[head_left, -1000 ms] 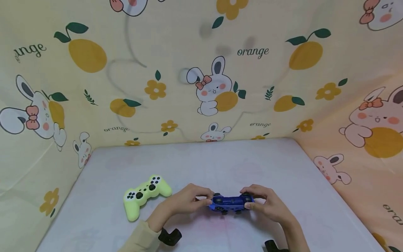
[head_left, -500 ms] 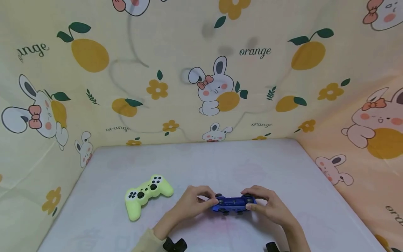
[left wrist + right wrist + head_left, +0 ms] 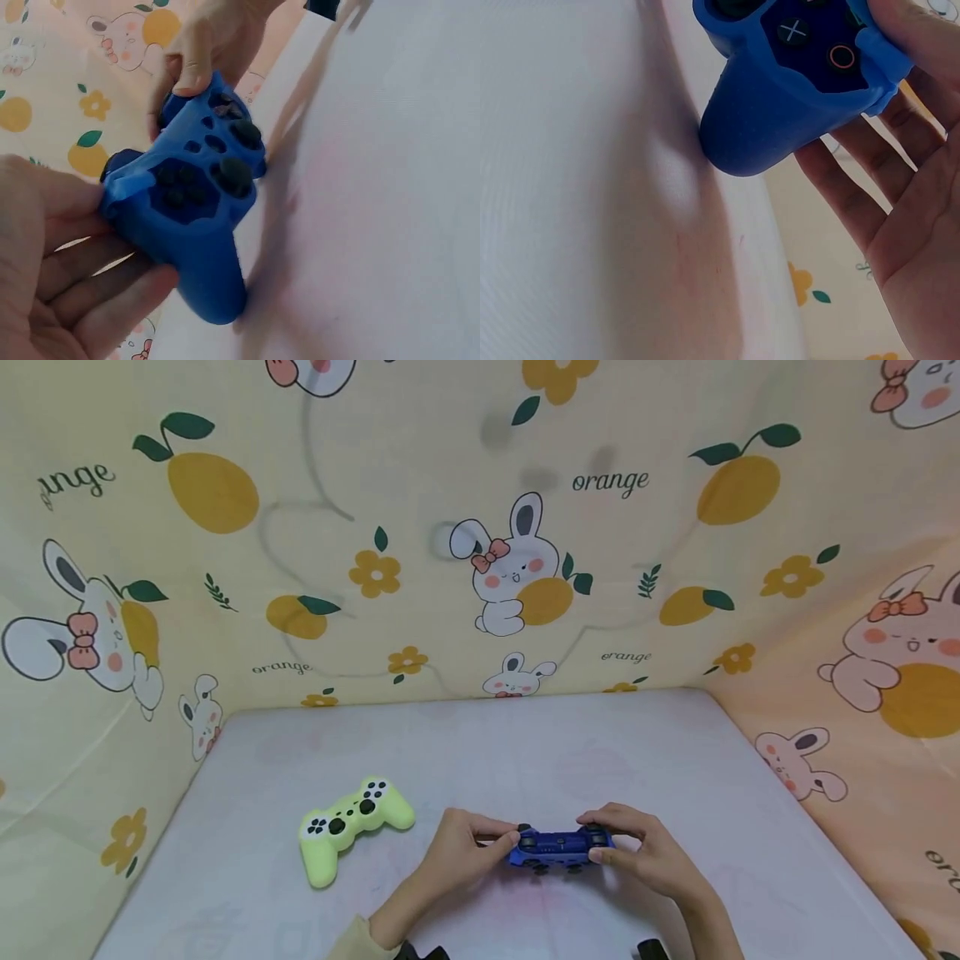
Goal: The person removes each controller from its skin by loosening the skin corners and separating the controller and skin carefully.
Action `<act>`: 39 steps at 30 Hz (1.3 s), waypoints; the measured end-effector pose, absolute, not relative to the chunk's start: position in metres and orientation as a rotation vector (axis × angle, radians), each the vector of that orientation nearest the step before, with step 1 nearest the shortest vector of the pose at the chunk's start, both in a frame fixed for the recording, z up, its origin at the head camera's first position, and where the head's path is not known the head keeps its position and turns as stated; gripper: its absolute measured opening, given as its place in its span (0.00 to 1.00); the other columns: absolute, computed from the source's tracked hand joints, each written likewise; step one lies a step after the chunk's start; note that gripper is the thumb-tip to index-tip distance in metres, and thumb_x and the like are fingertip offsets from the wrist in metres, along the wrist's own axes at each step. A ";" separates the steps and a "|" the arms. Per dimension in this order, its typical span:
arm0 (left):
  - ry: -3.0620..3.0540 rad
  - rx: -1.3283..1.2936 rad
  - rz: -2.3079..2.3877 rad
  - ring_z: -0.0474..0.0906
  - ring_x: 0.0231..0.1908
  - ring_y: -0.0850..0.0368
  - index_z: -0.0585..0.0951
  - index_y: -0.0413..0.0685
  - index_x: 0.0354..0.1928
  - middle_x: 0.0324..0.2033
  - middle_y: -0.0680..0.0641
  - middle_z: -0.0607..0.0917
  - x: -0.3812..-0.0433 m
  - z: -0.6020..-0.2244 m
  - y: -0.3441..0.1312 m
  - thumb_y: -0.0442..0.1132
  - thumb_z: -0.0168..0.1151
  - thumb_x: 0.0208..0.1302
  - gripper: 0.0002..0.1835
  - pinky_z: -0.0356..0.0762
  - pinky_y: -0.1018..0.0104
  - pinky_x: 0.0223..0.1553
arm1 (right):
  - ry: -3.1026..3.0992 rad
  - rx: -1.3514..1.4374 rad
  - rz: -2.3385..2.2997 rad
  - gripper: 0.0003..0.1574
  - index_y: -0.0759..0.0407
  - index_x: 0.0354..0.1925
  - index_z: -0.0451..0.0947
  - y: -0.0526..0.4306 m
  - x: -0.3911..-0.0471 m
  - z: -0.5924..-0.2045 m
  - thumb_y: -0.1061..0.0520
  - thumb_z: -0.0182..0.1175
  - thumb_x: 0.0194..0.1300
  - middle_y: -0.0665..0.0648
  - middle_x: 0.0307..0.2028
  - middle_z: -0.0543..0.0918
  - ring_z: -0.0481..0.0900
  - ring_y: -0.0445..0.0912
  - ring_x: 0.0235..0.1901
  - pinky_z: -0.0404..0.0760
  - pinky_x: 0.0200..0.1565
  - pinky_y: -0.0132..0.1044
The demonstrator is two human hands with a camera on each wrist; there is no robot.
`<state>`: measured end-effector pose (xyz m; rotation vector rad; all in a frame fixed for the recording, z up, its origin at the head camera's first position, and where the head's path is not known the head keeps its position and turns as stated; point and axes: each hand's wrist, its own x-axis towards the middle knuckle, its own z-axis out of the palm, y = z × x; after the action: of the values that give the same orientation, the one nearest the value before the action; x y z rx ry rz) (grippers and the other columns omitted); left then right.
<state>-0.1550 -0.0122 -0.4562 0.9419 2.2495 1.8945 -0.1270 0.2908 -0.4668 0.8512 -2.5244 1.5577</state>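
Between the left hand point(image 3: 468, 857) and the right hand point(image 3: 654, 857), a dark-blue plastic game controller with black sticks point(image 3: 558, 843) is held by its ends, shoulder side up and button face tilted toward the person. Its near-left corner is pinched by the left thumb and finger; the other end is gripped by the right hand, thumb on the face side. Over the last second, the left wrist has been drawn slightly inward and nearer the person, while the controller has hardly been moved. This is judged to be a small adjustment of the hold at the corner, not a new step.

As a container, a lighter-blue, soft, apparently silicone cover point(image 3: 208, 277) is wrapped around the controller, its buttons and sticks showing through the cut-outs. Bunched edges are seen beside both hands, so the cover seems not to be seated flat there. Beyond and left of the left hand, a pale yellow-green controller with black sticks point(image 3: 352, 827) is left untouched on the white worktop point(image 3: 525, 752).
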 end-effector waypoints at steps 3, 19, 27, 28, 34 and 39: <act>2.289 0.987 1.932 0.86 0.35 0.55 0.87 0.32 0.36 0.34 0.41 0.87 -0.151 -0.458 -0.010 0.25 0.66 0.60 0.04 0.82 0.67 0.33 | -2.527 0.849 1.558 0.25 0.54 0.56 0.80 0.291 -0.127 -0.468 0.64 0.69 0.60 0.55 0.48 0.83 0.78 0.49 0.49 0.76 0.52 0.39; 2.932 1.177 1.372 0.77 0.28 0.64 0.78 0.44 0.34 0.29 0.53 0.81 -0.146 -0.460 0.007 0.30 0.61 0.64 0.02 0.75 0.73 0.31 | -2.521 0.859 1.546 0.24 0.53 0.55 0.80 0.291 -0.125 -0.463 0.64 0.69 0.60 0.61 0.48 0.82 0.79 0.49 0.49 0.76 0.51 0.39; 2.927 0.664 1.491 0.69 0.22 0.65 0.76 0.49 0.30 0.24 0.58 0.74 -0.141 -0.460 0.018 0.32 0.61 0.64 0.06 0.68 0.69 0.20 | -2.516 0.881 1.531 0.23 0.53 0.54 0.80 0.290 -0.126 -0.464 0.64 0.69 0.61 0.54 0.48 0.82 0.79 0.49 0.48 0.77 0.51 0.40; 2.935 0.622 1.492 0.69 0.23 0.65 0.76 0.49 0.30 0.24 0.58 0.74 -0.140 -0.461 0.019 0.32 0.61 0.64 0.06 0.68 0.69 0.20 | -2.511 0.885 1.535 0.23 0.53 0.54 0.80 0.289 -0.126 -0.465 0.64 0.69 0.60 0.54 0.48 0.82 0.80 0.49 0.48 0.77 0.51 0.40; 2.883 0.383 1.626 0.72 0.22 0.64 0.76 0.49 0.31 0.23 0.57 0.76 -0.143 -0.466 0.021 0.33 0.60 0.64 0.05 0.70 0.67 0.20 | -2.495 0.889 1.568 0.23 0.54 0.54 0.80 0.287 -0.127 -0.464 0.65 0.68 0.61 0.54 0.47 0.82 0.79 0.50 0.48 0.76 0.51 0.38; 2.704 0.283 1.743 0.73 0.21 0.65 0.76 0.44 0.31 0.22 0.56 0.77 -0.144 -0.475 0.012 0.29 0.58 0.65 0.05 0.73 0.69 0.22 | -2.504 0.894 1.533 0.23 0.53 0.54 0.81 0.288 -0.124 -0.462 0.63 0.69 0.60 0.53 0.46 0.83 0.79 0.49 0.46 0.76 0.50 0.37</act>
<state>-0.1436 0.0117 -0.4747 0.2833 2.7040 1.7427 -0.1245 0.2880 -0.4618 0.8942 -2.5036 1.5328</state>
